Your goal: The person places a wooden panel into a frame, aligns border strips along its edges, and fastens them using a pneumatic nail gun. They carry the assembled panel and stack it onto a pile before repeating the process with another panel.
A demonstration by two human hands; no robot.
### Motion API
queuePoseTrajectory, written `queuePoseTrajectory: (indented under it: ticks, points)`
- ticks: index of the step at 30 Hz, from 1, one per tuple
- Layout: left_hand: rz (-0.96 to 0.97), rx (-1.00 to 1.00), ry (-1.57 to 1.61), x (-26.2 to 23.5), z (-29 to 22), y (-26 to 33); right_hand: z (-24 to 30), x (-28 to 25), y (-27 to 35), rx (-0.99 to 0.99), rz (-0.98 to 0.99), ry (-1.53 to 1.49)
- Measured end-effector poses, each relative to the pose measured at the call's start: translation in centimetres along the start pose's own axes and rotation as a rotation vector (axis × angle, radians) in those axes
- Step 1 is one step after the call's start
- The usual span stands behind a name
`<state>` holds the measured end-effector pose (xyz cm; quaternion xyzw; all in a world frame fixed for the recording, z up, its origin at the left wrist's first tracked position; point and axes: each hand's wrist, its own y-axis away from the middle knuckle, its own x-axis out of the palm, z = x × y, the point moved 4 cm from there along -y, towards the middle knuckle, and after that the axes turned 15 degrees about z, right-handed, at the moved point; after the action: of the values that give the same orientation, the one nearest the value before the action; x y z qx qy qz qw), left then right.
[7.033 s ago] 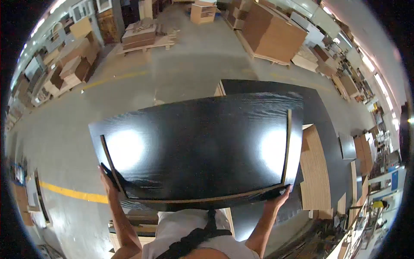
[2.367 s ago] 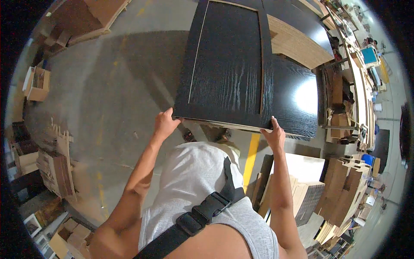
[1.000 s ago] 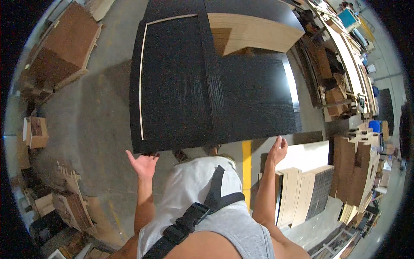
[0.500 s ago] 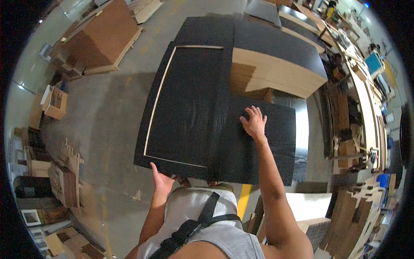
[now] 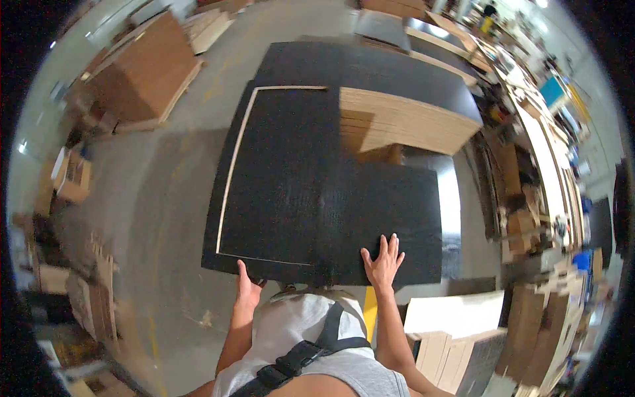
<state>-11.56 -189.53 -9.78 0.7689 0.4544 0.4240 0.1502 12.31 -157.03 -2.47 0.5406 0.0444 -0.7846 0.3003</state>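
A black wood-grained panel [image 5: 278,178], with a pale thin outline along three sides of its face, lies in front of me. My left hand [image 5: 247,288] is at its near left edge, thumb up against the rim and the other fingers partly hidden below it. To the right and level with it is a plain black board [image 5: 397,205]; I cannot tell where the two surfaces meet. My right hand [image 5: 383,267] rests on this board near its front edge, fingers spread and nothing held.
Behind the board stands a thick stack of black-topped boards [image 5: 410,122] with pale cut edges. A brown stack [image 5: 142,73] sits on the floor at far left. Long shelving with timber [image 5: 529,152] runs along the right. Several upright boards [image 5: 456,354] lean close at my right.
My right hand has drawn back toward me, from the middle of the plain board to near its front edge. My left hand stays at the panel's edge. The view has shifted slightly.
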Motion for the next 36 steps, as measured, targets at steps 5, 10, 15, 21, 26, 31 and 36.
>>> queuePoseTrajectory:
  ticks: [5, 10, 15, 21, 26, 31, 36]
  points:
    - [0.144, -0.122, -0.171, -1.6, -0.7, 0.0, -4.5, 0.9, 8.5, 0.182, -0.062, -0.009]
    - [0.368, -0.197, -0.195, -4.3, -1.7, -1.7, -8.2, 5.5, 17.6, 0.548, 0.032, -0.037]
    - [0.44, -0.198, -0.264, -2.7, -1.7, -1.2, -16.2, 20.8, 33.7, 0.831, 0.338, -0.649]
    - [0.227, -0.257, -0.418, -1.7, -0.2, 0.8, -16.6, 33.4, 47.8, 1.122, 0.471, -1.057]
    - [0.443, -0.549, -0.936, 3.3, 7.8, 5.0, -19.5, 29.5, 45.4, 1.011, 0.564, -0.674]
    - [0.524, -0.683, -1.176, 9.9, 20.9, 4.2, -27.5, 26.7, 46.0, 1.257, 0.172, -1.449]
    - [0.603, -0.444, -1.851, 15.6, 29.4, 0.8, -36.5, 19.0, 42.7, 1.162, -0.286, -1.656]
